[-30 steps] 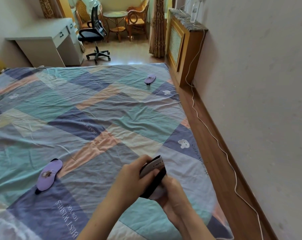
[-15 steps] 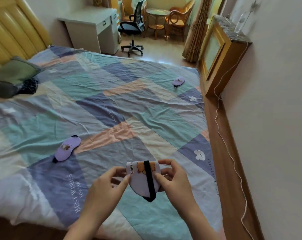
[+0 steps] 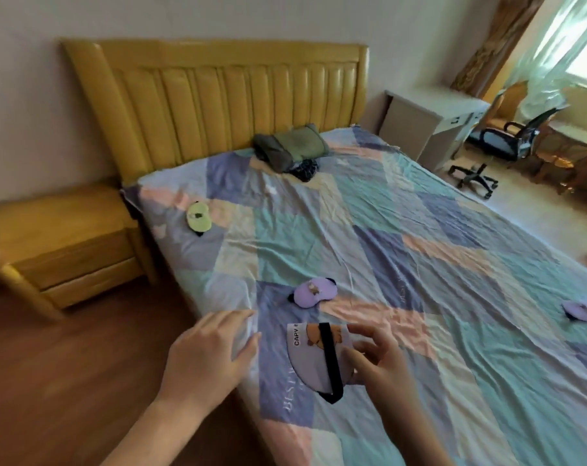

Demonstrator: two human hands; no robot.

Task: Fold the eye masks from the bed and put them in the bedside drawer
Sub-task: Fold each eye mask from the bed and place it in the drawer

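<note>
Low in the frame, the right hand (image 3: pixel 383 361) pinches a folded mask (image 3: pixel 314 356) by its right edge, thumb and fingers closed on it. That mask is pale lilac with a bear print, the letters "CAPY", and a black strap (image 3: pixel 330 361) running down its face to a loop below. Left of it, the left hand (image 3: pixel 214 351) is spread flat with fingers apart, holding nothing, over the near edge of the bed (image 3: pixel 420 250).

Just above the hands, a purple mask (image 3: pixel 314 292) lies unfolded on the patchwork sheet. A green mask (image 3: pixel 199 215) lies further up and left, near the bed's left edge. At the right edge of the frame lies another purple mask (image 3: pixel 583 311).

At centre left, beside the yellow headboard (image 3: pixel 235 95), stands the nightstand (image 3: pixel 60 243), its drawers (image 3: pixel 80 264) closed. A dark pillow (image 3: pixel 292 146) sits at the bed's head. A desk (image 3: pixel 430 119) and chair (image 3: pixel 500 146) fill the upper right.
</note>
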